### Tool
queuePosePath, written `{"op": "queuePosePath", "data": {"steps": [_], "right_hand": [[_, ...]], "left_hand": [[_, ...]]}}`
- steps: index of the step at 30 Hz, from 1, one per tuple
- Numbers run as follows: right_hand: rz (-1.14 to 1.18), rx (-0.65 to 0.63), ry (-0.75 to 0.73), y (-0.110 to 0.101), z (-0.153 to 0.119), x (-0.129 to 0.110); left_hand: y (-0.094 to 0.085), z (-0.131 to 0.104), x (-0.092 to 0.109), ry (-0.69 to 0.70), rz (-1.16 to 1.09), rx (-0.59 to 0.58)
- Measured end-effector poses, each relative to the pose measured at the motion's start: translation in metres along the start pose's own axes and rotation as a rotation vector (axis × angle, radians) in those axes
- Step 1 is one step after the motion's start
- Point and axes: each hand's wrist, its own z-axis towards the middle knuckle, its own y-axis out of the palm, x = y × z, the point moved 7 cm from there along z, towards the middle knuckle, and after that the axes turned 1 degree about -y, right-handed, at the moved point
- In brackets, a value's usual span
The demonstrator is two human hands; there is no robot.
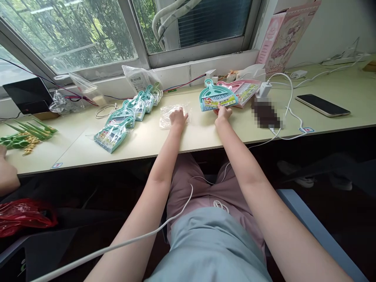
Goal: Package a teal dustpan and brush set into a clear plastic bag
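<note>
My right hand grips the lower edge of a teal dustpan-and-brush set with a printed label. Beside it on the right lies a pink set, partly covered by the teal one. My left hand rests with curled fingers on a clear plastic bag on the table; whether the fingers pinch the plastic is hard to tell. Left of it, several bagged teal sets lie in an overlapping row running back toward the window.
On the table, a phone, white cables and a charger are at the right. A pink box stands behind. Green stems and a black tablet are far left, near another person's arm.
</note>
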Motion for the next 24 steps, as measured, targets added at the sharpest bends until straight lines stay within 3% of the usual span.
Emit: {"op": "queuePosePath", "data": {"steps": [2, 5, 8, 15, 24], "right_hand": [[0.014, 0.006, 0.009, 0.000, 0.000, 0.000], [0.025, -0.001, 0.014, 0.000, 0.000, 0.001], [0.019, -0.028, 0.014, 0.001, 0.000, 0.002], [-0.110, -0.076, -0.008, 0.007, 0.008, 0.007], [-0.264, -0.291, -0.090, 0.023, 0.025, 0.021]], "left_hand": [[0.002, -0.003, 0.004, 0.062, 0.129, -0.038], [0.016, -0.012, 0.018, 0.251, 0.307, -0.185], [0.025, -0.016, 0.027, 0.373, 0.360, -0.283], [0.018, -0.005, 0.021, 0.208, 0.404, -0.180], [0.016, -0.004, 0.005, 0.075, 0.415, -0.103]]}}
